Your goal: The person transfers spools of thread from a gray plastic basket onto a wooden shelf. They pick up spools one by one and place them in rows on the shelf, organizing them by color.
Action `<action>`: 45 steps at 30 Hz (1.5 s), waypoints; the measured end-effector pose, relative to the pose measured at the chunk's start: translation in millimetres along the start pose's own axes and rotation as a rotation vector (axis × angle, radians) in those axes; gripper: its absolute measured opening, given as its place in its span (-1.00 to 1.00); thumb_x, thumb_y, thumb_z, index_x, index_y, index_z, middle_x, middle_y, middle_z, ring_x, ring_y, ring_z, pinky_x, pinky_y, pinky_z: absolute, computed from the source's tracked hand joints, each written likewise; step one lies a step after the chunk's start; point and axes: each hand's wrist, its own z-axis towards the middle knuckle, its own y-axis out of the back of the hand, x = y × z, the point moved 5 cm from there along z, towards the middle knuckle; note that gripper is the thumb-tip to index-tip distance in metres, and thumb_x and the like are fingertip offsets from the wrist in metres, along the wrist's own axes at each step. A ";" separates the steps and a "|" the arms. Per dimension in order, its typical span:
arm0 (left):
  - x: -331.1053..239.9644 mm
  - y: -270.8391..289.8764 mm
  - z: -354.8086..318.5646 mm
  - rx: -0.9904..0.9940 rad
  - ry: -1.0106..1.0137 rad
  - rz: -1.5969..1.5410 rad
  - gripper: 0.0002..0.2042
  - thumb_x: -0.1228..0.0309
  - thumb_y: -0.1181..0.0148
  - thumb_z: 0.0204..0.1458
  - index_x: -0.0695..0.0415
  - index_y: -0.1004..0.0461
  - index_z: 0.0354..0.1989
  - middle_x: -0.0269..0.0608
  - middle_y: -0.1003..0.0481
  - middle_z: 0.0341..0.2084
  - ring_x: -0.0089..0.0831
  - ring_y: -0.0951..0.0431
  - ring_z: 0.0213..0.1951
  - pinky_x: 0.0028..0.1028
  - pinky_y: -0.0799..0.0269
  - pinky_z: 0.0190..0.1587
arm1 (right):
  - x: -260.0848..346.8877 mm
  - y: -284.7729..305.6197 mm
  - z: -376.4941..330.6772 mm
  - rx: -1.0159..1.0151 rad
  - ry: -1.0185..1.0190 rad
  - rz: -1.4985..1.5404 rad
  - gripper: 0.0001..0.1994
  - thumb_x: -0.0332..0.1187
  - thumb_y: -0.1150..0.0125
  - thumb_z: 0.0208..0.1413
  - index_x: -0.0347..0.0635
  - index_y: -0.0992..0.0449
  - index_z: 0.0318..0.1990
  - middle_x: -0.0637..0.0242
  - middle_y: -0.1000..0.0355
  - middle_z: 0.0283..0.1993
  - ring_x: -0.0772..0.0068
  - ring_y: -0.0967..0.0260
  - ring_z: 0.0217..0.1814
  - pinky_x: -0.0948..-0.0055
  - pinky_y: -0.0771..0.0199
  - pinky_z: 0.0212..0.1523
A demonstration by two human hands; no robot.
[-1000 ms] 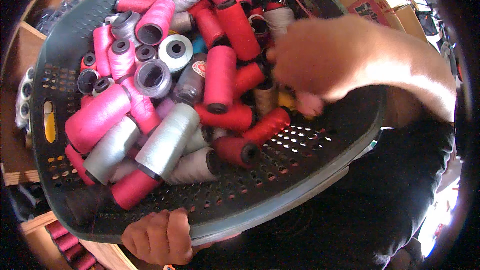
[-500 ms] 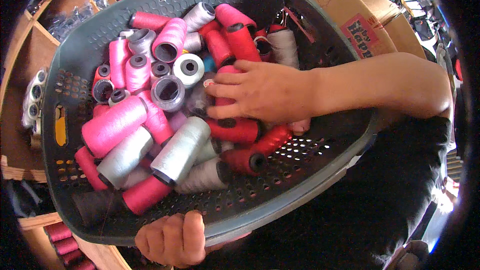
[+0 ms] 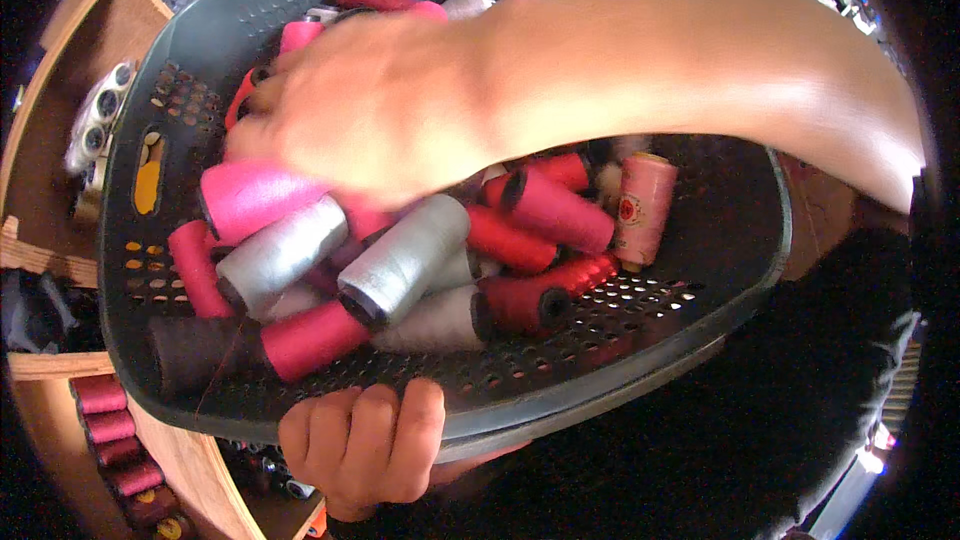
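Observation:
A dark grey plastic basket with a perforated wall holds many thread spools. My left hand is closed round its near rim, knuckles outward. My right arm comes in from the right across the basket, and my right hand lies over the spools at the left; its fingers are blurred and partly hidden among them. Right under it lies a bright pink thread spool. Nearer are two silvery grey spools, one of them tilted. A light pink spool stands at the right, beside a deep pink spool and several red ones.
Wooden shelves run along the left, with plastic-wrapped white spools beside the basket. Lower down, several dark red spools sit in a shelf compartment. Dark clothing fills the lower right.
My right hand has moved left across the basket, from the middle right to the left-hand spools. Spools at the right have shifted, and the light pink one now shows fully. My left hand keeps the rim.

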 end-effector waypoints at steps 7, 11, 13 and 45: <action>44.9 48.2 12.3 0.260 0.182 -0.482 -0.37 -0.03 -0.46 -0.07 0.32 -0.54 -0.05 -0.02 -0.56 -0.31 -0.12 -0.60 -0.31 -0.18 -0.52 -0.18 | 26.7 -41.4 27.0 -0.286 0.115 0.363 -0.30 -0.10 -0.58 -0.25 -0.05 -0.50 0.14 -0.10 -0.37 0.07 -0.15 -0.34 0.22 -0.13 -0.41 0.13; 101.7 63.4 21.6 0.186 0.576 -0.205 -0.68 0.49 -0.25 0.09 0.33 -0.50 0.02 0.02 -0.57 -0.19 -0.20 -0.60 -0.15 -0.29 -0.47 -0.02 | 17.8 -43.1 39.4 -0.177 0.112 0.268 -0.43 -0.16 -0.58 -0.28 -0.04 -0.61 -0.01 -0.06 -0.37 0.00 -0.11 -0.35 0.15 -0.07 -0.44 0.06; 129.9 63.8 30.1 0.262 0.565 -0.090 -0.69 0.49 -0.27 0.14 0.28 -0.50 0.06 -0.04 -0.56 -0.16 -0.23 -0.59 -0.09 -0.33 -0.42 0.07 | 13.5 -31.2 32.5 -0.109 0.113 0.255 -0.44 -0.16 -0.57 -0.27 -0.03 -0.62 0.01 -0.06 -0.36 -0.01 -0.11 -0.34 0.17 -0.06 -0.43 0.05; 191.2 71.4 16.3 0.327 0.630 -0.271 -0.55 0.60 -0.47 -0.16 0.22 -0.53 -0.02 -0.26 -0.57 -0.11 -0.47 -0.55 0.00 -0.47 -0.40 0.14 | 44.3 -39.8 60.6 0.302 0.237 0.070 -0.44 -0.35 -0.40 -0.10 -0.46 -0.46 0.08 -0.08 -0.46 0.06 -0.07 -0.49 0.09 0.07 -0.53 0.11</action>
